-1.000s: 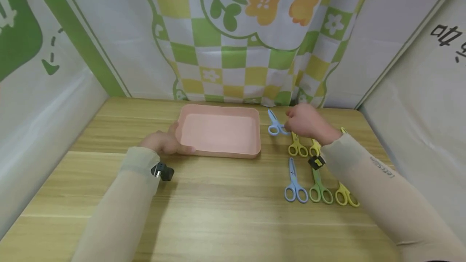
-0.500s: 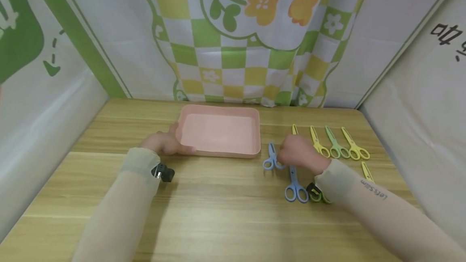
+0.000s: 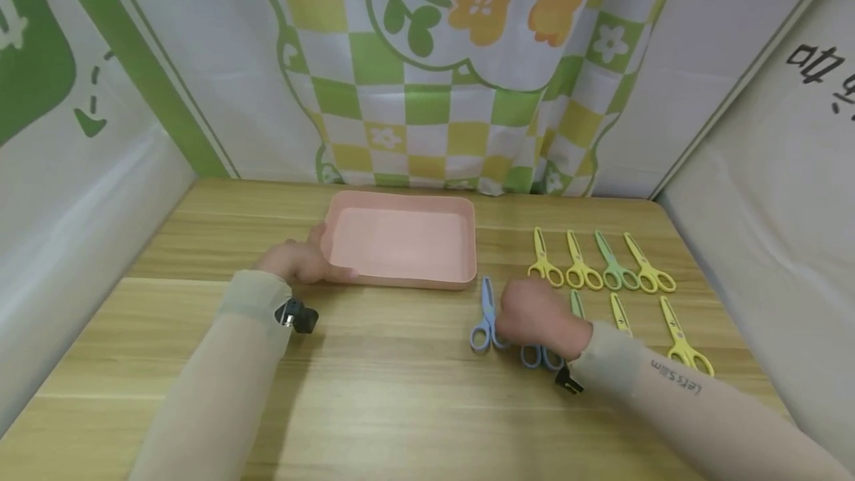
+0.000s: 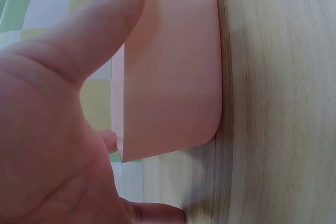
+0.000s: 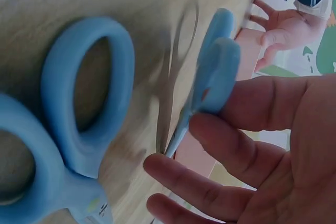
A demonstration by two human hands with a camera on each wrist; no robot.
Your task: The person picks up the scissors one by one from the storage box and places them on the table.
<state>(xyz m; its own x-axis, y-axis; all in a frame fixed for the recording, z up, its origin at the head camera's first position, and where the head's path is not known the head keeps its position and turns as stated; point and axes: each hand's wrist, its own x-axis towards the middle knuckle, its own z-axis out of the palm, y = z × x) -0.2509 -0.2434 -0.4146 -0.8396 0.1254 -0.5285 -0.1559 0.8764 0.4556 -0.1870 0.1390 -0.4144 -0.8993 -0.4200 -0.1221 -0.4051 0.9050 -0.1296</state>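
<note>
A pair of light-blue scissors [image 3: 488, 310] is pinched between the thumb and fingers of my right hand [image 3: 537, 315], just right of the pink tray [image 3: 414, 283]. In the right wrist view, these scissors [image 5: 219, 74] stand tilted above the table and cast a shadow on it. Another pair of blue scissors [image 3: 532, 356] lies partly hidden under that hand. My left hand [image 3: 298, 261] holds the near left corner of the tray, its thumb along the front wall. From the left wrist, the tray wall [image 4: 173, 77] shows between thumb and fingers.
Yellow scissors [image 3: 545, 270] and green scissors [image 3: 618, 277] lie in a back row at the right. Further green scissors [image 3: 577, 303] and yellow scissors [image 3: 680, 345] form a nearer row, partly covered by my right arm. A checkered curtain [image 3: 427, 106] hangs behind the wooden table [image 3: 374, 392].
My right hand has carried the blue scissors from the back of the table toward me and slightly left, uncovering the back row of scissors. My left hand stays on the tray corner.
</note>
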